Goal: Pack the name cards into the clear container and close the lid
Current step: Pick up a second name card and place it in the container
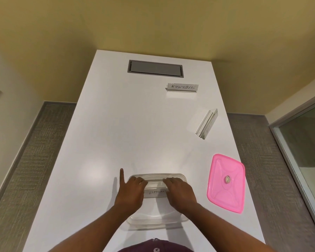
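Fingers point(137, 180) of the left hand point(130, 192) grip one end of the ELEPHANT card point(155, 192), index pointing up; the right hand point(180, 191) grips the other end, over the container point(158, 218). Right of them lies the lid point(225, 182); beyond, two cards point(206, 123) point(182, 87).

Soft overhead light glares off the white table point(102, 124); edges bow, perhaps wide-angle distortion.

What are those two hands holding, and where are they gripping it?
The ELEPHANT name card, over the clear container. The left hand grips its left end, the right hand its right end.
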